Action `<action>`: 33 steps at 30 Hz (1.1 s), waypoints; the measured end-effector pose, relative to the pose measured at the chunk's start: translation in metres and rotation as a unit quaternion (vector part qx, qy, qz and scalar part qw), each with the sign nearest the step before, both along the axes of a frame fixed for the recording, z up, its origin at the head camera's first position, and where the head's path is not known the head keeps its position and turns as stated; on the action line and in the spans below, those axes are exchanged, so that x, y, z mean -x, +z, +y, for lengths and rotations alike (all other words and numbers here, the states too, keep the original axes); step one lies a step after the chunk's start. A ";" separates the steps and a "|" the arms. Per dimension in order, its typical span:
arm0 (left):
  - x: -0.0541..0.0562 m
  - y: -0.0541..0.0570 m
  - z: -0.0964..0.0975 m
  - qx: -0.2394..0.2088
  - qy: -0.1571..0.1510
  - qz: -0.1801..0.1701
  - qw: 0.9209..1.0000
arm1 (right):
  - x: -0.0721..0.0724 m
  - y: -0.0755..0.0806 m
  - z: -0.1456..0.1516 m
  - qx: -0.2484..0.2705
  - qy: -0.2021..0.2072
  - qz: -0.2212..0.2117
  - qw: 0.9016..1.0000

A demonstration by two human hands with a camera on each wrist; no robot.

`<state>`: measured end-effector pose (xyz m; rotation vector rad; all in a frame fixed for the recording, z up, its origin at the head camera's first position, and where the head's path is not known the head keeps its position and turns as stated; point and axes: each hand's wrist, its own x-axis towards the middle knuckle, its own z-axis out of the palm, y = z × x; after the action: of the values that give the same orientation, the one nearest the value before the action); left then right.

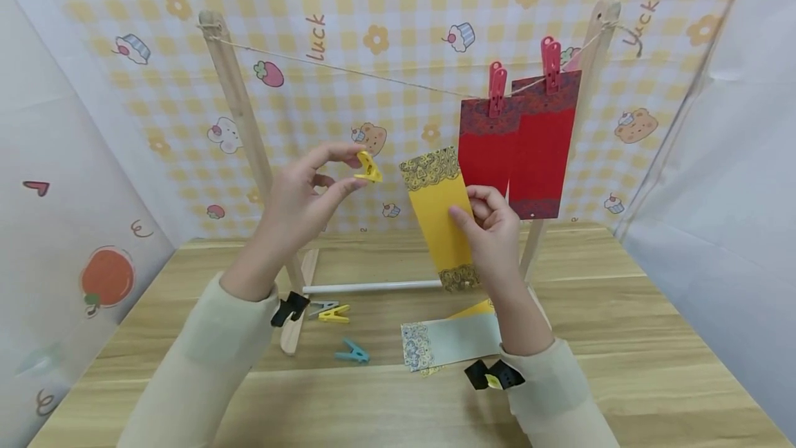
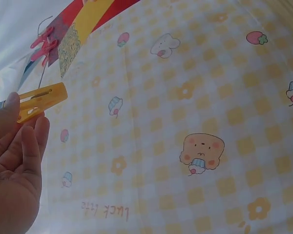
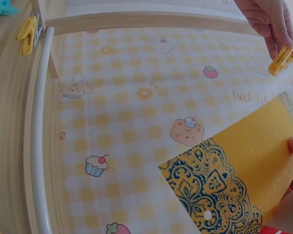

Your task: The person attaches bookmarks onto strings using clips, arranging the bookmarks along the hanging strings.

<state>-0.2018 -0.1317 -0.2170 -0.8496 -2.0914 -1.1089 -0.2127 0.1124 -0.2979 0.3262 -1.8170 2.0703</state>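
A wooden table (image 1: 628, 358) carries a wooden frame (image 1: 241, 109), a string (image 1: 348, 72) slung between its posts. Two red cards (image 1: 544, 157) hang at the string's right end; below, a pale card (image 1: 465, 339) lies flat. The right hand (image 1: 495, 237) pinches a yellow card (image 1: 437, 209) (dark lacy print at both ends) in front of the red pair. The left hand (image 1: 298, 199) holds a yellow clothespin (image 1: 372, 169) between thumb and fingers, apart from that card. Red clothespins (image 1: 497, 88) grip the hanging cards; three loose clothespins (image 1: 334, 314) lie near the frame's left foot.

2 cream sleeves (image 1: 186, 379), 2 angular black wrist pieces (image 1: 290, 310)
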 end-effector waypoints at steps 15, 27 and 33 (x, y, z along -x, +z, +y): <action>0.012 0.022 0.014 -0.004 0.014 0.042 0.999 | 0.008 0.016 -0.007 0.079 -0.039 0.008 0.996; 0.020 0.042 0.030 -0.044 0.018 0.046 0.998 | 0.013 0.033 -0.014 0.106 -0.048 -0.003 0.993; 0.022 0.047 0.035 -0.064 0.007 0.044 0.997 | 0.014 0.039 -0.018 0.119 -0.042 -0.012 0.992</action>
<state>-0.2241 -0.0969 -0.1699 -0.8060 -1.9301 -1.1634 -0.2271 0.0948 -0.2587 0.1595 -1.5467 2.2093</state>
